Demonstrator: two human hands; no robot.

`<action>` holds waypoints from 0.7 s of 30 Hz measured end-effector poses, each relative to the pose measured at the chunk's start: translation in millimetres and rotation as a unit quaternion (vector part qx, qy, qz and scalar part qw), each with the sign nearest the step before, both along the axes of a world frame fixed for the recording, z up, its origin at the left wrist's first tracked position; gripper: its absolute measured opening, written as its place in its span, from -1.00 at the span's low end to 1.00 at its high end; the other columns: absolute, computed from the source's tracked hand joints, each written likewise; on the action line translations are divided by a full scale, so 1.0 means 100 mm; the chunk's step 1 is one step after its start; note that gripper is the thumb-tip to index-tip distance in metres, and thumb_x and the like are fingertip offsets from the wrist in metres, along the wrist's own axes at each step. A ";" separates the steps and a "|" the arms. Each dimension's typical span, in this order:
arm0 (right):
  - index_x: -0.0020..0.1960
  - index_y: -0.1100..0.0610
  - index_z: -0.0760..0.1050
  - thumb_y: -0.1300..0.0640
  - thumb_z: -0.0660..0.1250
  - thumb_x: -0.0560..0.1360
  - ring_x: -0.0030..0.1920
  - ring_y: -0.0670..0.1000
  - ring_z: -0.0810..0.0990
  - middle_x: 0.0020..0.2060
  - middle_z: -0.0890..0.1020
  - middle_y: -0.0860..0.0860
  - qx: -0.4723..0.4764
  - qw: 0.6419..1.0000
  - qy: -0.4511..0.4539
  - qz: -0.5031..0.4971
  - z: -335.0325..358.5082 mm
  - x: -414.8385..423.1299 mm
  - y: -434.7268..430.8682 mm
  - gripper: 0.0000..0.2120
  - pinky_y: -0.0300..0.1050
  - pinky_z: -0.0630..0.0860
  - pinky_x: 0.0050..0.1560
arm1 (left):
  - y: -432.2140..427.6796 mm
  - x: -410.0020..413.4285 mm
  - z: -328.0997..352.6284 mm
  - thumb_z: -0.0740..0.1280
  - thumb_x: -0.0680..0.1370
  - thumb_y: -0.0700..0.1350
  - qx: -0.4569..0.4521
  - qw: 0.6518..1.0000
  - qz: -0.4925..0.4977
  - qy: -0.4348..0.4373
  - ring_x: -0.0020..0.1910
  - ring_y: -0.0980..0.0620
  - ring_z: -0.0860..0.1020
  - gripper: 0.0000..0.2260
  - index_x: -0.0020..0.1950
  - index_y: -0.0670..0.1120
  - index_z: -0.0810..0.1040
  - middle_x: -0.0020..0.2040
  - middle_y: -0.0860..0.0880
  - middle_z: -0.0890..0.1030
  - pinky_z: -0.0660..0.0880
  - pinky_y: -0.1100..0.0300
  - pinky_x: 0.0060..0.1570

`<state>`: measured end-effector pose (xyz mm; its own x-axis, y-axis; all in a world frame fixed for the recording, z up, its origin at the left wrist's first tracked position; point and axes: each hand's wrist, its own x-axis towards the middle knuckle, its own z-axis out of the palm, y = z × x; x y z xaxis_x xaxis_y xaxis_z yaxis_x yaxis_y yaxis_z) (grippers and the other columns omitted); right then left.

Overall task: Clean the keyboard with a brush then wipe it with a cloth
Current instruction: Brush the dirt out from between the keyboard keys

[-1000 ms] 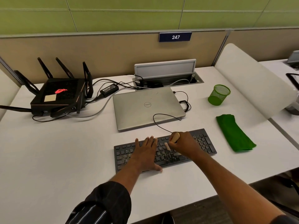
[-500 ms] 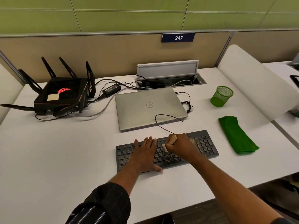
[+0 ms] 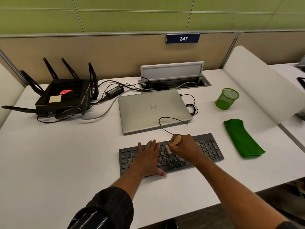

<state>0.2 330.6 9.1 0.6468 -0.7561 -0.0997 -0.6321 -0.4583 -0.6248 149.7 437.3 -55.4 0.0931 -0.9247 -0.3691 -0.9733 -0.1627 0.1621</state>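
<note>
Keyboard (image 3: 212, 149) lay at the front of the white desk (image 3: 66, 154) before a closed laptop (image 3: 153, 111), and over the last second the brush (image 3: 177, 140) had edged slightly left toward the left hand (image 3: 148, 157), which stayed flat, fingers spread, on the keys. The right hand (image 3: 186, 149) was curled tight round the brush handle, bristles on the middle keys. A folded green cloth (image 3: 242, 139) lay to the right, a mesh cup (image 3: 227, 99) beyond it, a black router (image 3: 66, 96) far left.
</note>
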 end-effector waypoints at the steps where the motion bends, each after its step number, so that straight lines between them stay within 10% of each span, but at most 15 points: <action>1: -0.15 0.13 0.62 0.16 0.43 0.47 -0.38 -0.16 0.57 -0.35 0.64 -0.06 0.000 1.000 0.000 -0.001 0.00 -0.01 0.00 -0.95 -0.37 0.46 -0.37 | 0.00 0.00 0.00 0.36 0.36 0.51 0.000 1.000 0.000 -0.002 0.64 -0.14 -0.16 0.20 0.65 -0.09 -0.24 0.67 -0.14 -0.16 -0.15 -0.37 0.52; 21: -0.21 0.10 0.60 0.17 0.43 0.42 -0.30 -0.03 0.64 -0.34 0.65 0.00 0.020 0.998 0.034 0.042 -0.05 0.13 0.08 -0.95 -0.12 0.61 -0.24 | 0.11 0.09 -0.02 0.34 0.36 0.52 0.003 1.000 0.014 -0.014 0.64 -0.16 -0.15 0.20 0.65 -0.09 -0.25 0.67 -0.16 -0.15 -0.18 -0.38 0.52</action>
<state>13.1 338.9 4.5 0.6980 -0.6943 -0.1752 -0.6345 -0.4862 -0.6008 158.5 448.4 -57.1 0.1291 -0.9195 -0.3713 -0.9725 -0.1906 0.1339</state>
